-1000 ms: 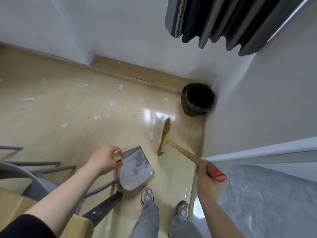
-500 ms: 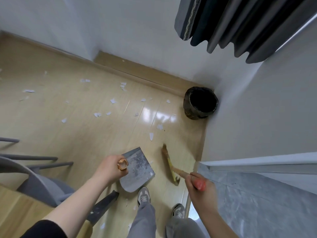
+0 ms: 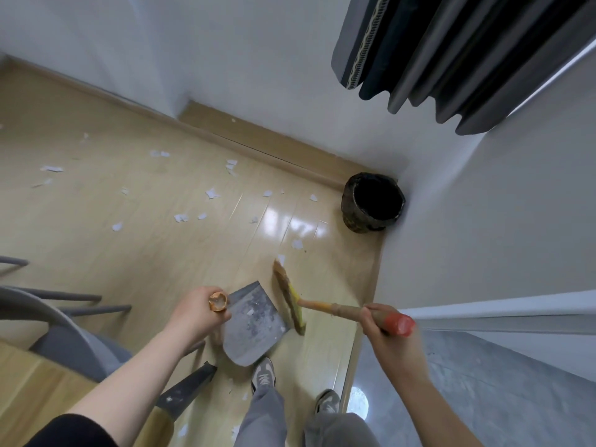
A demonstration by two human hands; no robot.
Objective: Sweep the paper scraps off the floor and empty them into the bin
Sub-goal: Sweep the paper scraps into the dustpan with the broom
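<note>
My left hand [image 3: 193, 314] grips the wooden handle of a grey metal dustpan [image 3: 251, 327] that rests on the floor in front of my feet. My right hand [image 3: 383, 333] grips the red-tipped wooden handle of a broom [image 3: 325, 306]. Its brush head [image 3: 288, 295] lies along the dustpan's right edge. White paper scraps [image 3: 211, 193] lie scattered over the wooden floor to the left and ahead; one scrap [image 3: 296, 243] sits just beyond the brush. A small scrap lies inside the pan. The black bin [image 3: 372, 203] stands in the corner ahead, open-topped.
White walls meet at the corner behind the bin, with a wooden skirting board [image 3: 258, 140]. A dark curtain [image 3: 467, 59] hangs at upper right. A grey chair [image 3: 58, 333] and a wooden table corner stand at lower left. Grey tiled flooring [image 3: 483, 398] starts at my right.
The broom swept back from near the bin toward the dustpan, and its head now lies against the pan's right edge. My left hand kept the dustpan in place.
</note>
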